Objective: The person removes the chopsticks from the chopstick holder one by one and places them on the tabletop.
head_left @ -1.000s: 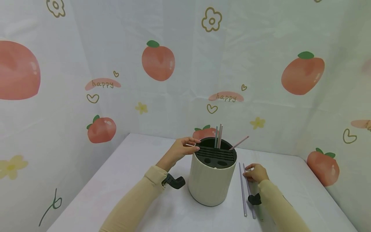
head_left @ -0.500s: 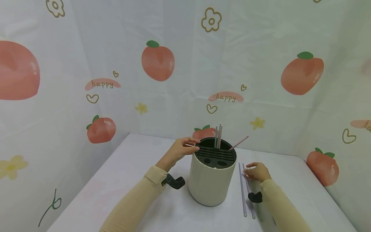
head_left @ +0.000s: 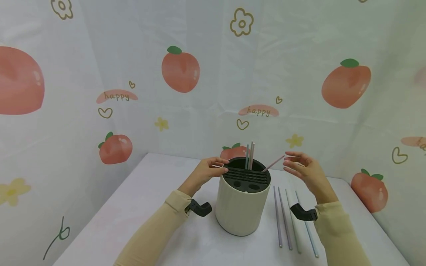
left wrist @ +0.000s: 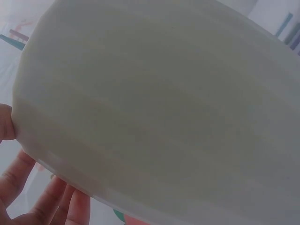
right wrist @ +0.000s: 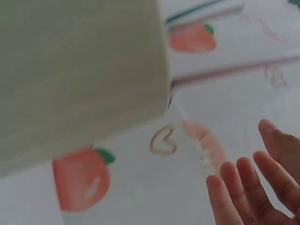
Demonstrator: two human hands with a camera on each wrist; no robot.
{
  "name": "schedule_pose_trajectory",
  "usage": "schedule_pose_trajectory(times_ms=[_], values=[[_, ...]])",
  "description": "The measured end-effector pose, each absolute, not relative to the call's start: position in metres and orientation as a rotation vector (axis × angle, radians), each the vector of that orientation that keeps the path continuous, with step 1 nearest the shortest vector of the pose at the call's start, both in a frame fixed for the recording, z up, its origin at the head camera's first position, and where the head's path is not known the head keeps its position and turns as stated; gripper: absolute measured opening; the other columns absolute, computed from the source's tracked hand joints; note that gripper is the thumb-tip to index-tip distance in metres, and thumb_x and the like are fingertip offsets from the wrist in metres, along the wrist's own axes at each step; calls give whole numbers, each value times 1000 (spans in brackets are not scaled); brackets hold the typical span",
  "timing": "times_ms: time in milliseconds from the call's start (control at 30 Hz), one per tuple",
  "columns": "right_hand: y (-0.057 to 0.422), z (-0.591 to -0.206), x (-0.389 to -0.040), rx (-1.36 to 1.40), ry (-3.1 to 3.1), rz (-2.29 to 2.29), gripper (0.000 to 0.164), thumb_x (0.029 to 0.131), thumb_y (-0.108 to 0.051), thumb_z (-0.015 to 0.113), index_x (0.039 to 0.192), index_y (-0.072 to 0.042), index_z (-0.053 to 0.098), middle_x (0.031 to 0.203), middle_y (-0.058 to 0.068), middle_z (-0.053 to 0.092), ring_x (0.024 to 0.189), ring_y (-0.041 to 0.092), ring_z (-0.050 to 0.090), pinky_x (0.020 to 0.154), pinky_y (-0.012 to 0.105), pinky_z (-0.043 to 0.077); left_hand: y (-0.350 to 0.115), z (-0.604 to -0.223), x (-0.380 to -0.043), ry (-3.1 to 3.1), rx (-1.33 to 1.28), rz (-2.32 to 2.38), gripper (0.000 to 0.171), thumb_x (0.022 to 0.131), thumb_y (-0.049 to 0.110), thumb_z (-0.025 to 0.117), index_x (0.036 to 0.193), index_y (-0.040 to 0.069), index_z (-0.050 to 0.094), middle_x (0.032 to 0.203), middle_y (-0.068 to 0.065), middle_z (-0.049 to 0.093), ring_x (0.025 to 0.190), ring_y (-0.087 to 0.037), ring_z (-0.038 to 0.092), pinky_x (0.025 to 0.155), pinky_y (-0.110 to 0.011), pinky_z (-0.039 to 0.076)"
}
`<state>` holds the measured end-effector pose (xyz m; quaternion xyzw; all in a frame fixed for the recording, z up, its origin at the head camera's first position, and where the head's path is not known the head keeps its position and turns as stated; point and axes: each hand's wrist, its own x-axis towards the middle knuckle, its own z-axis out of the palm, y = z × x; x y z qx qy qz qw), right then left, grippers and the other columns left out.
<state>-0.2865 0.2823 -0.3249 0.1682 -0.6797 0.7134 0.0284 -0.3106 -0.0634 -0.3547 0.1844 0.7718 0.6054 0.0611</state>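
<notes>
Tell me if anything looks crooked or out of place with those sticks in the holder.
Yes: in the holder, one pink stick slants sharply out to the right, its tip near the right hand. It looks odd because the other upper sticks stand nearly upright. I see nothing spilled.

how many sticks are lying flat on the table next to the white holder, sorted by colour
Purple sticks: 2
Pale green stick: 1
Light blue stick: 1
Total: 4
</notes>
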Motion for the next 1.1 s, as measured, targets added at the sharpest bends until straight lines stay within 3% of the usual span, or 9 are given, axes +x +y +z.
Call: schedule_pose_trajectory(times_ms=[267,633,900,1100], values=[[254,-321,-274,677,-2161,1958,31,89,3,65,114,-15,67,104,-8,68,96,5,67,84,19,54,-64,-354,-310,2320,554,1836,36,89,23,70,122,11,65,128,-13,55,113,-26,56,93,-42,50],[239,-341,-280,671,-2061,1943,10,87,6,66,92,-3,65,99,-5,66,93,7,67,84,20,54,-63,-353,-309,2323,556,1844,34,90,23,70,122,12,66,127,-12,56,113,-25,56,93,-41,51],[235,-338,-282,673,-1988,1973,16,88,7,64,91,-8,65,93,-4,67,89,7,68,82,22,55,-63,-353,-309,2330,565,1836,35,90,23,69,123,11,65,128,-14,55,114,-26,56,94,-41,51],[234,-304,-281,725,-1666,2105,24,87,18,58,92,-4,65,91,2,68,83,11,69,77,26,57,-63,-353,-309,2319,562,1835,36,90,23,70,123,12,65,127,-13,55,113,-25,56,94,-41,51]])
